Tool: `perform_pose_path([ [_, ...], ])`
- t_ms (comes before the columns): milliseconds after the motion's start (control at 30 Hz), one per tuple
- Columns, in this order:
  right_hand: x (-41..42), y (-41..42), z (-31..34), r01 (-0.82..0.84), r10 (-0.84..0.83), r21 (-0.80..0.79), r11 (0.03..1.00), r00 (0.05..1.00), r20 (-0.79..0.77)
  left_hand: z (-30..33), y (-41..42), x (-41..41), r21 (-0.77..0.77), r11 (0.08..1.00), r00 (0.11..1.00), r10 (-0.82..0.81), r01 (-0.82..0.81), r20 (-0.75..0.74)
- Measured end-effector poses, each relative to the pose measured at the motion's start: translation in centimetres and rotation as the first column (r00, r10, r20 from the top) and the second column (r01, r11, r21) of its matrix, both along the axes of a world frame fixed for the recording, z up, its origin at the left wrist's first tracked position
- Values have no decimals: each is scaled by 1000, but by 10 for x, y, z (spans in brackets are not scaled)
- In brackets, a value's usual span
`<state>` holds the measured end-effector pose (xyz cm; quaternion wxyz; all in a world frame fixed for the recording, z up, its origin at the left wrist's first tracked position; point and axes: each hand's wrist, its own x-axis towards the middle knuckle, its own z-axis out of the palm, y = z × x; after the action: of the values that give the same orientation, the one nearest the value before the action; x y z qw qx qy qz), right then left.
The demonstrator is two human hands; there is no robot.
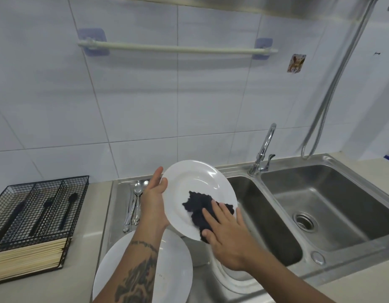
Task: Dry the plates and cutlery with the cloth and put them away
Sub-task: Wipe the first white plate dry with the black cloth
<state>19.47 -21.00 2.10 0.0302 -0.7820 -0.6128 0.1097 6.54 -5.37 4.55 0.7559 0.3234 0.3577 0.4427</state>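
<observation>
Left hand [153, 202] gripping the left rim of a white plate [198, 182], thumb over the front edge, fingers behind, holding it tilted up above the drainboard; right hand [227, 232] laid flat, fingers straight and spread, pressing a dark cloth [199, 203] against the plate's lower face, curled round nothing; cloth crumpled, reaching from the plate's middle to its lower right rim, partly under the palm.

Directly beneath the left forearm, a second white plate [176, 270] lying flat on the drainboard; just right of it, under the right wrist, more white crockery [230, 278] partly hidden, kind not clear.

Behind the left hand, a bundle of metal spoons and cutlery [134, 202] lying lengthwise on the steel drainboard [117, 206], bowls toward the wall.

Further left, on the pale desk [91, 248], a black wire cutlery tray [36, 206] with compartments, holding dark-handled utensils [68, 209]; front section packed with light wooden chopsticks [27, 256].

To the right, a double steel sink [320, 200], left basin beside the held plate, right basin with a round drain; chrome tap [264, 149] standing at the back between the basins; metal hose [333, 84] hanging down the tiled wall [145, 95]; white towel rail [178, 49] fixed across the tiles above.
</observation>
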Motion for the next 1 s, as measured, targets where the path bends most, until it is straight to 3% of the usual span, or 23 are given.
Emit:
perform_pose_path([
  [133, -25, 5, 6, -126, 128, 23, 992, 985, -117, -6, -7, 8, -26, 1000, 999, -10, 11, 49],
  [267, -29, 31, 3, -132, 161, 165, 977, 971, -175, -8, -15, 18, -47, 996, 993, -71, 75, 90],
  [367, -25, 54, 3, -122, 155, 282, 952, 983, -97, -11, -18, 20, -110, 987, 978, -99, 120, 181],
  [467, -8, 73, 6, -124, 99, 305, 944, 990, 96, -13, -15, 16, -120, 974, 947, -152, 192, 281],
  [633, 29, 81, 15, -73, -49, 324, 943, 934, 354, -14, -3, 1, -61, 984, 971, -151, 165, 187],
  [867, 44, 46, 1, 47, -156, 273, 961, 906, 394, -15, 8, -13, -12, 996, 994, -87, 88, 72],
  [1000, 13, 27, -12, -87, 30, 199, 976, 962, 273, -15, 7, -5, -37, 992, 987, -117, 121, 110],
])
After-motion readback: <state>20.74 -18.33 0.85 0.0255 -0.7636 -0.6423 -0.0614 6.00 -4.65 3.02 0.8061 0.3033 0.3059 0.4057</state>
